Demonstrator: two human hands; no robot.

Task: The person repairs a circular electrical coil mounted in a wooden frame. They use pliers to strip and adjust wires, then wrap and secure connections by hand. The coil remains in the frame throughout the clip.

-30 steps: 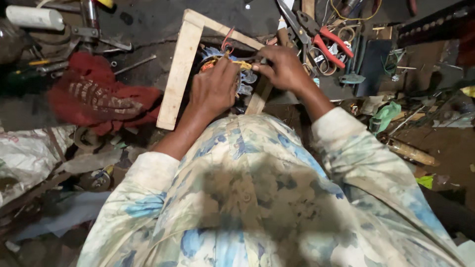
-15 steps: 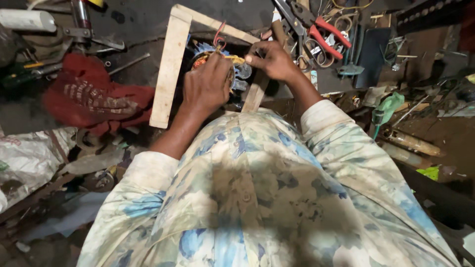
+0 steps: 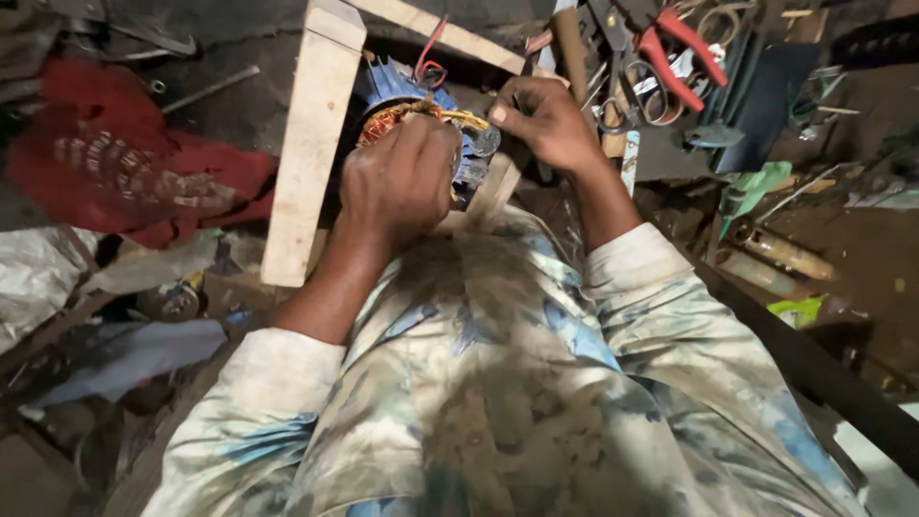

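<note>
a blue motor stator [image 3: 407, 96] with copper-coloured windings and red wires sits inside a pale wooden frame [image 3: 308, 144].

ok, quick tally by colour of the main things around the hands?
Blue: 1, wound motor stator under left hand and right hand
Red: 2, cloth, pliers
Pale wood: 1, frame
Green: 1, scrap
Total: 5
</note>
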